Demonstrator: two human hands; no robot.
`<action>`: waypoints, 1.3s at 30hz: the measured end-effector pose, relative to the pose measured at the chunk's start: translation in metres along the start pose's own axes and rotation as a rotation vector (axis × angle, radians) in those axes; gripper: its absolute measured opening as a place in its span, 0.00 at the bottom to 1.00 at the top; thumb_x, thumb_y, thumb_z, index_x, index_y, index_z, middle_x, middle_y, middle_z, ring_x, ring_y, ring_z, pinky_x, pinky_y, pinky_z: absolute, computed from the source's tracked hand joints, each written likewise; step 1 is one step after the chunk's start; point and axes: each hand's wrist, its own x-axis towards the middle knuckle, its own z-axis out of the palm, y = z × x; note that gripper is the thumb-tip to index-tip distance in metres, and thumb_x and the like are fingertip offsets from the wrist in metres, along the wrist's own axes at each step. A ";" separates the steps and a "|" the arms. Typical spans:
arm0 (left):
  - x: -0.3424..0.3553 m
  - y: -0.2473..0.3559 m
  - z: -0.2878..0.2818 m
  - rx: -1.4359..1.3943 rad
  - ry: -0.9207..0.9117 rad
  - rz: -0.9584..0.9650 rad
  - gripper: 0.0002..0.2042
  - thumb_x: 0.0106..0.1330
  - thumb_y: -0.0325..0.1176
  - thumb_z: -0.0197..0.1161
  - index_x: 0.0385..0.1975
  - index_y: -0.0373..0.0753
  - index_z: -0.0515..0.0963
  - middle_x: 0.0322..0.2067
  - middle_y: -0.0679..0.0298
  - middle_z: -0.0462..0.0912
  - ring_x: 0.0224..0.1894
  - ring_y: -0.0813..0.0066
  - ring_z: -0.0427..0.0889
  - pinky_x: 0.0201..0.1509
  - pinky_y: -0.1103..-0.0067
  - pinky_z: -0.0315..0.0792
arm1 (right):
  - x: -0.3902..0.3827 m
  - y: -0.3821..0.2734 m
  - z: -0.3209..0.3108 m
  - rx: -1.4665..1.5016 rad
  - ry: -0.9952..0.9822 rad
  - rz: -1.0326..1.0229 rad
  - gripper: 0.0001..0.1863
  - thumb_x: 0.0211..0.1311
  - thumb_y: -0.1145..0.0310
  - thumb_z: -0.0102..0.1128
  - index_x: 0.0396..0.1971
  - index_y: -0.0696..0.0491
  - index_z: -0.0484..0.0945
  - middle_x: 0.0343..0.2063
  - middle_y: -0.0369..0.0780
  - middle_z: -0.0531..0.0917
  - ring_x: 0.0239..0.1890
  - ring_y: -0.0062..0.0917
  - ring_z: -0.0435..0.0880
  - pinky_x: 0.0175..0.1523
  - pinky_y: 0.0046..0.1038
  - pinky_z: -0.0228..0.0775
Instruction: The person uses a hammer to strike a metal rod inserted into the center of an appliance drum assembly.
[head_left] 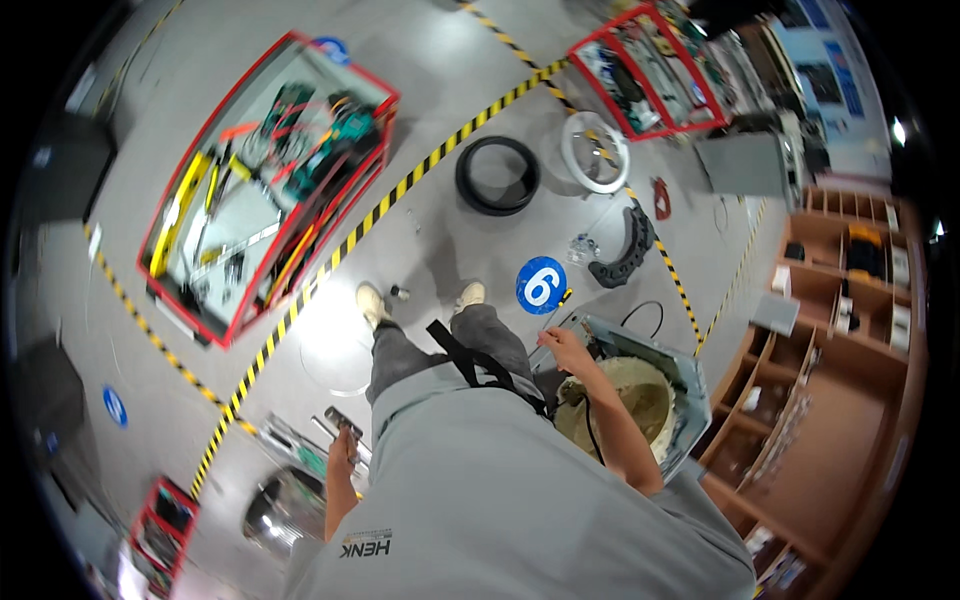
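My left hand (343, 448) is closed round a silver metal tool (338, 419), which looks like a hammer, beside my left leg. My right hand (562, 350) has curled fingers at the upper left edge of an opened appliance (686, 395) with a beige drum (638, 385) inside, at my right side; what its fingers hold is too small to make out. A dark hose or cable runs down inside the drum. On the floor ahead lie a black ring (470, 180), a white ring (570, 150), a dark curved part (618, 272) and a small red object (661, 197).
A red-framed tool case (390, 100) stands front left, another (645, 128) front right. Brown compartment shelving (800, 460) lines the right. A stainless drum (275, 505) and a small red rack (160, 535) sit lower left. Striped tape (430, 160) crosses the floor.
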 end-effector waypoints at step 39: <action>0.027 0.319 0.613 1.228 0.023 0.296 0.18 0.56 0.39 0.64 0.40 0.31 0.75 0.30 0.62 0.78 0.27 0.72 0.77 0.29 0.75 0.70 | 0.071 0.111 -0.061 0.816 0.394 0.406 0.16 0.58 0.57 0.54 0.30 0.56 0.80 0.13 0.36 0.72 0.14 0.21 0.72 0.16 0.27 0.69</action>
